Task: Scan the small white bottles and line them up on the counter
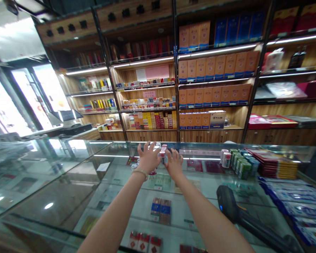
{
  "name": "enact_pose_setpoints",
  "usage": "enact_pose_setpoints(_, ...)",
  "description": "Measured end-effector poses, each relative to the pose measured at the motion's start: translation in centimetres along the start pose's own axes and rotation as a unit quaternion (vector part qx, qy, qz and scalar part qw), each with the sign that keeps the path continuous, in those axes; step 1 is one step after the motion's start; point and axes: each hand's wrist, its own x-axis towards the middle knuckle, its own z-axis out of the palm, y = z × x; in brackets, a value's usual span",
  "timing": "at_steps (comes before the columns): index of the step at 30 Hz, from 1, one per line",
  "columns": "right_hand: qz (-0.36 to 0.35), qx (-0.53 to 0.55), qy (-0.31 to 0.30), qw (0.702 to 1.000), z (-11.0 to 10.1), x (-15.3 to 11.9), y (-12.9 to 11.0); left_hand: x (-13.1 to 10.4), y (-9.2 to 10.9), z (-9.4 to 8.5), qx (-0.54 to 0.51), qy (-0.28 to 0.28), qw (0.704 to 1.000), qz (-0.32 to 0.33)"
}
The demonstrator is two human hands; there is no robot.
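On the glass counter, a group of small round containers with clear or pale pink tops stands between my hands. My left hand reaches over the group's left side, fingers spread, a band around the wrist. From the right, my right hand comes up close beside the containers, its fingers also apart. Whether either hand is touching a container cannot be made out. Another clear-topped container shows left of my left hand. My hands hide part of the group.
A black barcode scanner lies at right. Beyond it are pink-white containers, green containers, stacked red and gold packs and blue packets. Boxed goods fill the back shelves. A monitor stands far left.
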Motion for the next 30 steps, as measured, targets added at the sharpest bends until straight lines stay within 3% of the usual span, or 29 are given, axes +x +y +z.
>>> enact_pose_setpoints(9, 0.021, -0.027, 0.036, 0.999, -0.4, -0.7, 0.0, -1.3, -0.4, -1.2, 0.042, -0.004, 0.999, 0.014)
enact_pose_setpoints(17, 0.005, -0.026, 0.008, 1.000, -1.2, -0.6, -0.6, -1.5, -0.3, -2.7, 0.044, 0.002, 0.999, 0.003)
enact_pose_setpoints(24, -0.042, -0.037, 0.009, 0.998, -5.0, -0.2, 0.1, -1.0, -0.1, -4.7, 0.045, 0.057, 0.997, -0.012)
enact_pose_setpoints(30, -0.084, -0.038, 0.004, 0.996, -9.7, -0.3, 2.0, -0.9, 2.2, -6.3, 0.023, 0.092, 0.995, -0.023)
